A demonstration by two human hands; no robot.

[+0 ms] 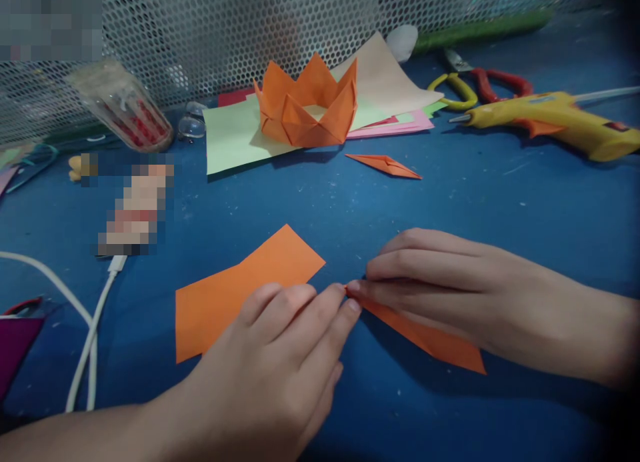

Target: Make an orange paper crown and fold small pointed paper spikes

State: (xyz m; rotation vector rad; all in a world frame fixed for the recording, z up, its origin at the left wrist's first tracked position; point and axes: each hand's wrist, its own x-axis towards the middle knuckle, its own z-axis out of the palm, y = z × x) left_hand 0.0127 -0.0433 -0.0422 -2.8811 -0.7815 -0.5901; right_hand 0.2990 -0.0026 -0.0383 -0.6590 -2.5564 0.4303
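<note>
A narrow folded strip of orange paper (415, 329) lies slantwise on the blue table, its pointed left end between my two hands. My left hand (285, 349) is closed, its index finger and thumb pressing at that point. From the right, my right hand (445, 289) reaches over the strip with fingers together, its fingertips gripping the same end and covering the upper edge. Loose orange paper (215, 312), perhaps overlapping pieces, lies flat under and behind my left hand. Farther back are a small pointed orange folded piece (387, 165) and an orange folded-paper ring with pointed petals (307, 125).
Coloured sheets (227, 139) lie under the ring against a perforated metal panel (210, 35). A yellow glue gun (555, 119) and red-and-yellow-handled pliers (500, 85) are at the right. At the left are a clear container (125, 109), a blurred-out object and a white cable (95, 335).
</note>
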